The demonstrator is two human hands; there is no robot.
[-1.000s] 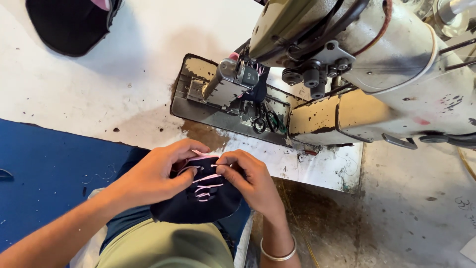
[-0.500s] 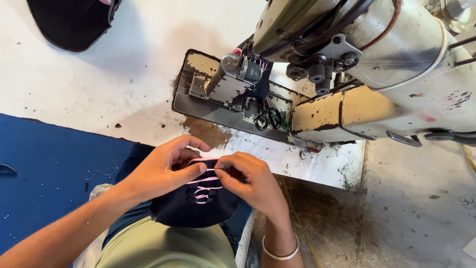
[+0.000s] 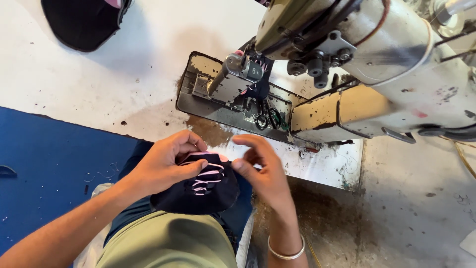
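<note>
My left hand (image 3: 166, 166) grips a dark fabric piece (image 3: 201, 188) with pale pink stitching, thumb on top, over my lap. My right hand (image 3: 263, 171) sits just to the right of the piece, thumb and forefinger pinched together beside its edge; I cannot make out a thread between them. A silver bangle (image 3: 284, 252) circles that wrist. Ahead stands a worn cream industrial sewing machine (image 3: 377, 64) with its presser-foot area (image 3: 243, 74) above a metal bed plate (image 3: 218, 106).
A white, stained worktable (image 3: 99, 84) carries the machine. A dark cap-shaped piece (image 3: 84, 22) lies at the far left top. A blue surface (image 3: 44, 159) lies at the left. Small scissors (image 3: 267, 119) rest by the machine's bed.
The view has shifted closer to the machine. My right hand has come off the fabric piece and lifted slightly to its right; my left hand keeps its hold.
</note>
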